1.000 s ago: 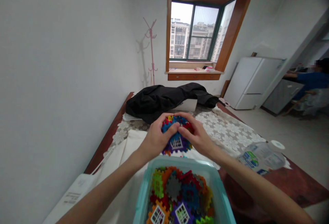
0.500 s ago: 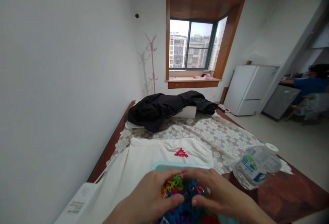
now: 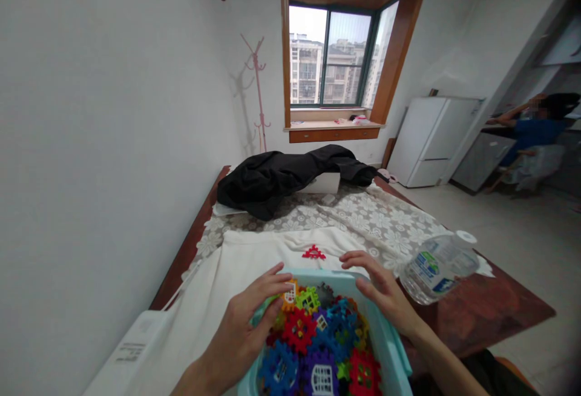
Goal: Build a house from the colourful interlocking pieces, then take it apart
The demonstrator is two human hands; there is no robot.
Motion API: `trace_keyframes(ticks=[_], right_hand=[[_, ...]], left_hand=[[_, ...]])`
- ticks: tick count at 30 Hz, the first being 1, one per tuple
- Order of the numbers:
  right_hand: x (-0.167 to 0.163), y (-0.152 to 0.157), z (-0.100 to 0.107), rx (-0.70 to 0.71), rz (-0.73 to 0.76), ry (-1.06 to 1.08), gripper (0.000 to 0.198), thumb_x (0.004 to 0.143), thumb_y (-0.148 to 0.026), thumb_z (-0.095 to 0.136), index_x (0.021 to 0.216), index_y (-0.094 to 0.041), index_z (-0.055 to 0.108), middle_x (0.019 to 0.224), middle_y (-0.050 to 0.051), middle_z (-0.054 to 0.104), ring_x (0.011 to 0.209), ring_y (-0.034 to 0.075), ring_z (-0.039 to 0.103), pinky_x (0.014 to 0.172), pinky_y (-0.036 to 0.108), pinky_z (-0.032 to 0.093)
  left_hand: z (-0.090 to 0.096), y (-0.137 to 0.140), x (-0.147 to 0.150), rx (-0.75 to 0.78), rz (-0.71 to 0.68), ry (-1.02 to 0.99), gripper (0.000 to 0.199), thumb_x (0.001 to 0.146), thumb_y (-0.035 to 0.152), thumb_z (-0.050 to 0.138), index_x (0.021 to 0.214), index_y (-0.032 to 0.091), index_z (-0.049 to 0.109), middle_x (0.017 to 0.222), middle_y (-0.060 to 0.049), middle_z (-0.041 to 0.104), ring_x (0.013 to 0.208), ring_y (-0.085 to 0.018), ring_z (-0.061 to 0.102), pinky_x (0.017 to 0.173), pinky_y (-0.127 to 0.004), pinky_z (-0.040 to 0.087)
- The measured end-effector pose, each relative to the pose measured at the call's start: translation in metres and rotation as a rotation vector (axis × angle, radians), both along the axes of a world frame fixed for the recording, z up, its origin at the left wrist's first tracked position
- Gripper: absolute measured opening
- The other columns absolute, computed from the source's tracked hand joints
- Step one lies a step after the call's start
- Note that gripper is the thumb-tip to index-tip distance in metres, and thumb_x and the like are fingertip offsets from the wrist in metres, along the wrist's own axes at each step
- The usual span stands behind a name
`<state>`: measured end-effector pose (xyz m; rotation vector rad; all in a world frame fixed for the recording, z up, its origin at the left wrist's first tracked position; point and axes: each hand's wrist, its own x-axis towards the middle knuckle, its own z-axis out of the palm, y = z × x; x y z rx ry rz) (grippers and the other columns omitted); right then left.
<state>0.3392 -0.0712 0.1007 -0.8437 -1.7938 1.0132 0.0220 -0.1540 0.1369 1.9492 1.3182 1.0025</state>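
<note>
A light-blue plastic bin (image 3: 391,338) full of colourful interlocking plastic building pieces (image 3: 300,329) stands at the table's near edge. My left hand (image 3: 254,311) is over the bin's left side, fingers stretched toward an orange piece at the back corner; no piece shows in its grasp. Above the bin's right rim hovers my right hand (image 3: 381,287), with fingers apart and nothing in it. A red toothed piece (image 3: 314,252) lies alone on the white cloth (image 3: 254,247) just behind the bin.
A large clear plastic bottle (image 3: 438,267) stands right of the bin. Behind lie a lace tablecloth (image 3: 376,211) and a black garment (image 3: 290,175) over a white box. At left is a white labelled object (image 3: 136,347). A person in blue (image 3: 540,132) sits far right.
My hands have moved apart from over the pieces to the bin's two sides, uncovering its contents. The view has tipped downward. The seated person has raised an arm.
</note>
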Motion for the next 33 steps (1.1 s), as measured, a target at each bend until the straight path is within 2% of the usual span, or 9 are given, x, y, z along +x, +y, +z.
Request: trace_keyframes(ticks=[4,7,12,17,22,25,28,30,33], right_hand=[[0.008,-0.009,-0.001,-0.090,0.043,-0.053,0.033,0.098,-0.050,0.062,0.121,-0.029,0.071,0.144,0.009,0.060,0.140,0.031,0.050,0.120,0.047,0.036],[0.011,-0.004,-0.010,-0.175,0.064,-0.037,0.039,0.095,-0.054,0.064,0.123,-0.028,0.070,0.142,0.010,0.062,0.140,0.033,0.050,0.120,0.049,0.038],[0.008,-0.011,-0.033,-0.310,0.034,0.008,0.045,0.100,-0.058,0.051,0.132,-0.030,0.066,0.144,0.007,0.062,0.140,0.035,0.051,0.121,0.055,0.035],[-0.006,-0.017,-0.050,-0.352,0.134,0.096,0.059,0.100,-0.067,0.036,0.132,-0.026,0.063,0.132,0.010,0.066,0.124,0.034,0.062,0.110,0.051,0.048],[-0.016,-0.016,-0.054,-0.302,0.180,0.125,0.066,0.096,-0.077,0.035,0.126,-0.025,0.064,0.123,0.010,0.068,0.114,0.033,0.064,0.103,0.047,0.051],[-0.013,-0.011,-0.053,-0.309,0.242,0.121,0.075,0.092,-0.085,0.032,0.126,-0.025,0.064,0.121,0.010,0.068,0.110,0.032,0.065,0.099,0.045,0.053],[-0.012,0.009,-0.048,-0.310,0.282,0.076,0.091,0.091,-0.089,0.014,0.121,-0.023,0.068,0.116,0.012,0.070,0.106,0.032,0.067,0.094,0.046,0.055],[-0.017,0.031,-0.042,-0.232,0.193,0.026,0.091,0.095,-0.084,0.008,0.109,-0.021,0.073,0.107,0.012,0.071,0.101,0.031,0.067,0.095,0.047,0.053],[-0.036,0.067,-0.031,-0.030,0.009,-0.176,0.060,0.097,-0.074,0.043,0.097,-0.023,0.075,0.100,0.010,0.072,0.094,0.028,0.065,0.093,0.045,0.053]], left_hand=[[-0.015,-0.002,-0.006,-0.013,0.103,-0.095,0.035,0.104,0.036,0.049,0.134,0.032,0.066,0.160,-0.004,0.051,0.159,-0.026,0.026,0.130,-0.053,0.021],[-0.025,-0.002,-0.009,-0.116,0.187,-0.241,0.045,0.102,0.042,0.053,0.145,0.032,0.058,0.167,-0.005,0.041,0.158,-0.028,0.027,0.131,-0.053,0.017],[-0.033,-0.005,-0.014,-0.267,0.216,-0.458,0.052,0.098,0.051,0.059,0.146,0.029,0.057,0.161,-0.008,0.049,0.153,-0.030,0.038,0.130,-0.049,0.023],[-0.045,-0.020,-0.016,-0.321,0.296,-0.564,0.052,0.097,0.055,0.058,0.143,0.031,0.059,0.159,-0.005,0.051,0.149,-0.032,0.044,0.128,-0.050,0.029],[-0.064,-0.036,-0.019,-0.310,0.397,-0.582,0.060,0.098,0.059,0.054,0.152,0.035,0.049,0.167,0.000,0.041,0.157,-0.028,0.029,0.132,-0.049,0.015],[-0.064,-0.037,-0.028,-0.321,0.374,-0.545,0.062,0.098,0.060,0.053,0.153,0.034,0.048,0.167,-0.001,0.041,0.157,-0.028,0.029,0.132,-0.047,0.018],[-0.058,-0.020,-0.042,-0.343,0.260,-0.528,0.058,0.098,0.062,0.051,0.143,0.027,0.060,0.156,-0.007,0.055,0.149,-0.032,0.043,0.128,-0.048,0.027],[-0.053,0.004,-0.050,-0.372,0.196,-0.613,0.057,0.097,0.064,0.049,0.133,0.023,0.066,0.140,-0.011,0.067,0.136,-0.033,0.057,0.120,-0.050,0.038],[-0.049,0.053,-0.049,-0.423,0.112,-0.680,0.055,0.094,0.062,0.056,0.123,0.017,0.068,0.124,-0.015,0.073,0.117,-0.032,0.067,0.107,-0.049,0.048]])
